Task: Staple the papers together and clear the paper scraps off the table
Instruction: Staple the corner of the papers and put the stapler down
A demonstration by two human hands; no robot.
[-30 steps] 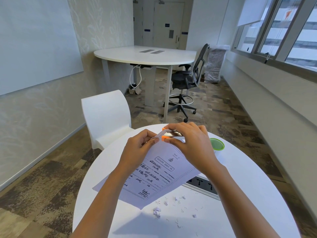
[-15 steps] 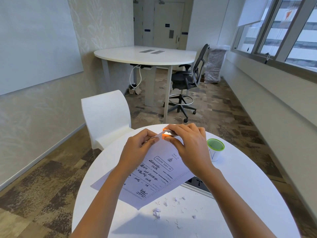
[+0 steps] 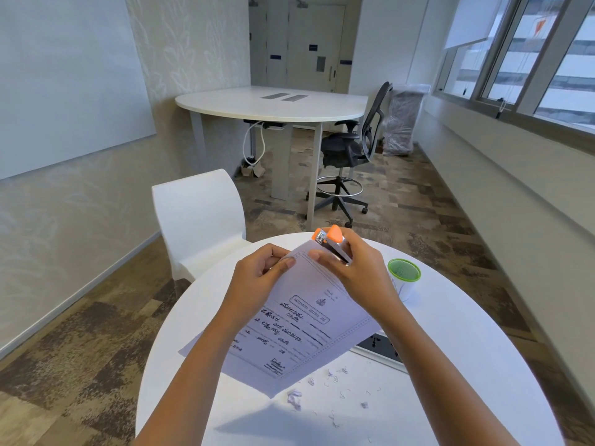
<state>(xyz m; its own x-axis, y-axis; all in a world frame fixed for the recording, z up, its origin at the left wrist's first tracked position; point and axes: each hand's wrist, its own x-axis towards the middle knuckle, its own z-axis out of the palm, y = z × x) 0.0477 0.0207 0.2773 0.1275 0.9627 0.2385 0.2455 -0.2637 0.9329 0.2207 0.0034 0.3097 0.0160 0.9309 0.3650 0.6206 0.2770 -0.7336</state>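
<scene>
Now that the right hand (image 3: 360, 278), curled round the orange stapler (image 3: 333, 244), has tipped it up at the far corner of the papers (image 3: 299, 333), which the left hand (image 3: 257, 281) pinches over the tabletop (image 3: 450, 381), the staple seems driven, though that corner is hidden, and the scraps (image 3: 294, 399) still wait.

Single head-worn wide-angle camera. Looked forward and down, close over the round table (image 3: 380, 426); room's far end beyond.

The right hand (image 3: 354, 275) covers most of the stapler (image 3: 333, 243), print on the papers (image 3: 299, 336) is too small to read, and the dark panel (image 3: 380, 347) beside its wrist lies half hidden beneath them.
</scene>
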